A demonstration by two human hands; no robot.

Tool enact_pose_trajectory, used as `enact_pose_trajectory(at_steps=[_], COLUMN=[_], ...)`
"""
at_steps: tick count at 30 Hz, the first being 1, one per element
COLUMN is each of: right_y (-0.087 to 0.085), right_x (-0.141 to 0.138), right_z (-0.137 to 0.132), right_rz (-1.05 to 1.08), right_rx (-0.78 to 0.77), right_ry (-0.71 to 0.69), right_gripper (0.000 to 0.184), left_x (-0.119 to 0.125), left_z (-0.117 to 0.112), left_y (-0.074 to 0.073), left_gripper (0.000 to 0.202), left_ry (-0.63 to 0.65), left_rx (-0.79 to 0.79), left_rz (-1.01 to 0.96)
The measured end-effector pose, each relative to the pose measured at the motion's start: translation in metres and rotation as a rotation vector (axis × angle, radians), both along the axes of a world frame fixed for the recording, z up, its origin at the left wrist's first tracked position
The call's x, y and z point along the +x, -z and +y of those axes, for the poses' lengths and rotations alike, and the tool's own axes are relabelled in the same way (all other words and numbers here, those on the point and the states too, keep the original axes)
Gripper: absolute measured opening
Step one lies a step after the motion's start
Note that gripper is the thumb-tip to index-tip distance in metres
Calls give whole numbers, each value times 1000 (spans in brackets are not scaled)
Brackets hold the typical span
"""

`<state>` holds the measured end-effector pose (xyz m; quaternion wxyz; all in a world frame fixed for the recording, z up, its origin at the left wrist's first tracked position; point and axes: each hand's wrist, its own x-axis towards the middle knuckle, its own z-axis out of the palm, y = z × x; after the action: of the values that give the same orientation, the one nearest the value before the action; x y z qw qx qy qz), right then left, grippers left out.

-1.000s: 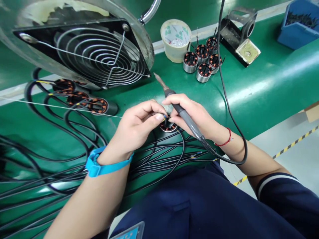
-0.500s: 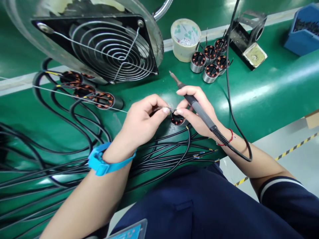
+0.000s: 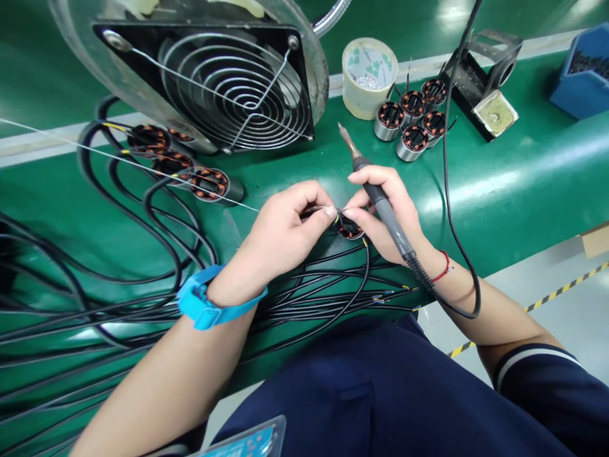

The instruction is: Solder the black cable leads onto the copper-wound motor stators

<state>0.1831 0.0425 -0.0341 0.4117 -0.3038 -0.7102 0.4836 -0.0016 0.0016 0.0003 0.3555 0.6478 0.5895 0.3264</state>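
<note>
My left hand (image 3: 297, 225) is closed, thumb and forefinger pinching thin wires above a motor stator (image 3: 351, 230) with copper windings. A strand of solder wire (image 3: 190, 180) runs from the left edge to this hand. In my right hand (image 3: 387, 216) rests a soldering iron (image 3: 387, 216), its tip pointing up and away from the stator. The right thumb and a finger also pinch at the wire ends, close to the left fingertips. Fingers partly cover the stator, and the exact joint between the wires is too small to make out.
A fan with a wire guard (image 3: 247, 95) stands at the back left, beside cabled stators (image 3: 209, 184). Behind my right hand are a tape roll (image 3: 364, 95), several loose stators (image 3: 413, 141), an iron stand (image 3: 476, 95) and a blue bin (image 3: 583, 79). Black cables (image 3: 304, 311) lie in front.
The view has shifted slightly, so the bench things sit further right. Both hands stay at the stator, with their fingertips closer together. The solder strand's far end slants higher.
</note>
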Motion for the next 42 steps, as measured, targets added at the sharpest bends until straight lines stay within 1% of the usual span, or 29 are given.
enact_pose_trajectory(at_steps=[3, 5, 8, 10, 12, 15, 18, 20, 25, 30, 32, 37, 40, 42], right_y=[-1, -1, 0, 2, 6, 12, 13, 11, 6, 8, 9, 8, 11, 12], right_x=[-1, 0, 5, 8, 10, 9, 6, 4, 3, 1, 0, 2, 6, 8], right_z=[2, 4, 8, 8, 7, 2, -2, -4, -7, -9, -8, 0, 4, 4], right_rz=[113, 134, 92, 72, 45, -8, 0, -2, -15, -11, -14, -72, -42, -20], right_rx=[-176, -216, -188, -137, -67, 18, 44, 48, 28, -28, -28, 37, 105, 139], right_ry=[-1, -20, -112, -181, -205, -128, -26, 9, 50, 56, 59, 107, 165, 177], right_gripper=[43, 45, 46, 50, 55, 56, 53, 51, 47, 46, 46, 43, 39, 38], left_x=[-1, -2, -4, -4, -5, -5, -4, -4, -3, -2, -1, -2, -3, -4], left_z=[0, -1, -1, -1, 0, 1, 2, 2, 2, 2, 2, 2, 2, 2], left_y=[-3, -4, -5, -4, -3, -2, -3, -4, -6, -6, -6, -2, 2, 3], left_gripper=[17, 18, 18, 18, 17, 17, 15, 14, 14, 17, 18, 18, 15, 14], left_ry=[117, 160, 140, 86, 30, -14, -35, -45, -63, -47, -35, -55, -97, -112], left_rx=[114, 162, 128, 66, 4, -57, -86, -93, -107, -100, -94, -36, 12, 26], left_rz=[14, 14, -21, -67, -121, -183, -199, -194, -153, -118, -105, -29, 1, 6])
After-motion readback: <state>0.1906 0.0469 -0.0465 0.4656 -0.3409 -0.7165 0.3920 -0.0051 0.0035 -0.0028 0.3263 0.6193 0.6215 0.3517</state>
